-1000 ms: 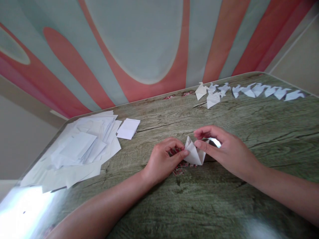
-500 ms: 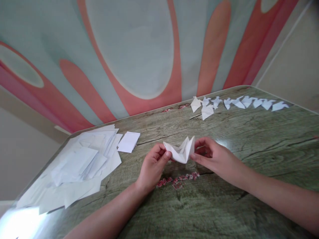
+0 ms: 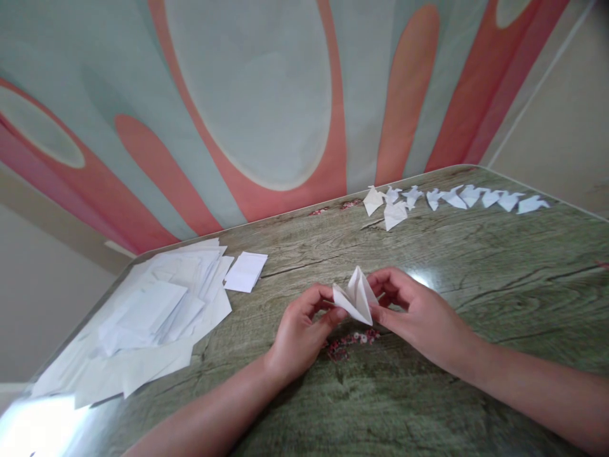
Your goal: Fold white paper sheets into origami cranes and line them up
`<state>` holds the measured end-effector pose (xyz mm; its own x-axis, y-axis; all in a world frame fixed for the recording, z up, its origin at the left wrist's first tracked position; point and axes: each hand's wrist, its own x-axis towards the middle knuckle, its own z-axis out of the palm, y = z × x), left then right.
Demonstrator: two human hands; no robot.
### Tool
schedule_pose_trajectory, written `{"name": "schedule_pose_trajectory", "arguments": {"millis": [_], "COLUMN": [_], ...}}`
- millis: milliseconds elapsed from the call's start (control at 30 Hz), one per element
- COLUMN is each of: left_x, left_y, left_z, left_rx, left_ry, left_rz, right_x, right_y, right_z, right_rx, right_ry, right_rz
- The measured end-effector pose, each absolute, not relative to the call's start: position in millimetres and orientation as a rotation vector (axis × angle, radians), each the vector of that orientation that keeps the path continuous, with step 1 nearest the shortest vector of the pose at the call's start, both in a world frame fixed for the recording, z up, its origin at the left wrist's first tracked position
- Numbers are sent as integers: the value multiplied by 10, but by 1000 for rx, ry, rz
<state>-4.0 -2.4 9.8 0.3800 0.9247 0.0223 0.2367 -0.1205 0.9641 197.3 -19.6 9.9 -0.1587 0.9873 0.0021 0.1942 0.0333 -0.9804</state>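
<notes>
Between my hands is a piece of folded white paper [image 3: 356, 301], held just over the wood-grain table. It stands in a V shape, with one tall point at the back and a crease down the middle. My left hand [image 3: 307, 324] pinches its left flap between thumb and fingers. On the other side, my right hand [image 3: 404, 303] grips the right edge, thumb in front and fingers curled behind. Part of the right flap is hidden by those fingers.
A spread pile of white paper sheets [image 3: 166, 362] covers the table's left side, with a small stack of white squares [image 3: 246, 271] beside it. Several folded paper birds [image 3: 454, 198] line the back right edge. A painted wall [image 3: 252, 82] rises behind the table [image 3: 428, 406].
Both hands have drawn closer together, my left hand moving right. The folded paper has gone from a wide, spread shape to a narrower V and sits slightly lower.
</notes>
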Motion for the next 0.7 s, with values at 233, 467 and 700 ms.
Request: {"name": "schedule_pose_trajectory", "arguments": {"millis": [233, 467, 700], "left_x": [-51, 9, 73], "left_y": [-63, -89, -100], "left_z": [140, 106, 125], "left_rx": [1773, 1687, 1557], "left_ry": [1107, 1141, 1151], "left_rz": [811, 778, 785], "right_x": [1967, 1957, 1937], "right_y": [-253, -267, -269], "right_z": [188, 148, 106], "right_rx": [-1330, -1229, -1270], "right_ry": [-1730, -1723, -1762], "right_rz": [1090, 1170, 1113]}}
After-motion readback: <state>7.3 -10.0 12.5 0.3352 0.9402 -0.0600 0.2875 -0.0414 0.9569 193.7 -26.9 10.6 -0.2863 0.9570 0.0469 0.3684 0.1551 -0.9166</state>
